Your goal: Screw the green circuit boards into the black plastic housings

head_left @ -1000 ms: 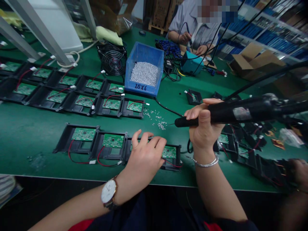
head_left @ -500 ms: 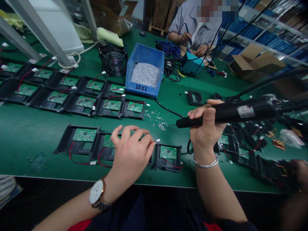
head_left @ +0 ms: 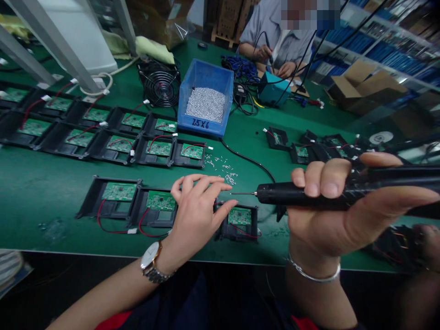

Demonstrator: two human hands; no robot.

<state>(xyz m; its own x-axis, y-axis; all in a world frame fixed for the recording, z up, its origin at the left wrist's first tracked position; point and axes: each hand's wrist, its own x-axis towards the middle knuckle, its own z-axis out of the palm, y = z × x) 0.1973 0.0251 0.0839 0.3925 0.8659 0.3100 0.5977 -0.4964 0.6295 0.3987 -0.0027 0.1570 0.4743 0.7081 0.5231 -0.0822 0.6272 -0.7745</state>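
Note:
My right hand point(head_left: 330, 215) is wrapped round a black electric screwdriver point(head_left: 275, 193), held nearly level with its thin bit pointing left. The bit's tip sits by the gap between the thumb and forefinger of my left hand point(head_left: 197, 206); whether they touch it I cannot tell. Those left fingers are apart, and the hand hovers over a row of black plastic cases, hiding part of it. A case point(head_left: 225, 231) with a green circuit board point(head_left: 239, 216) and red wire shows right of my left hand. Another board point(head_left: 161, 200) lies in a case to its left. Loose small screws point(head_left: 229, 178) are scattered just beyond my fingertips.
A blue bin point(head_left: 202, 127) of small screws, marked 25X6, stands behind, beside a black fan point(head_left: 161, 87). Rows of cases point(head_left: 120, 145) line the left; more cases point(head_left: 277, 137) lie at right. Across the green table a person point(head_left: 275, 41) holds a pen-like tool.
My right hand has come up nearer the camera and to the right, levelling the screwdriver. My left hand has shifted slightly right, so the bit's tip is now near its thumb and forefinger.

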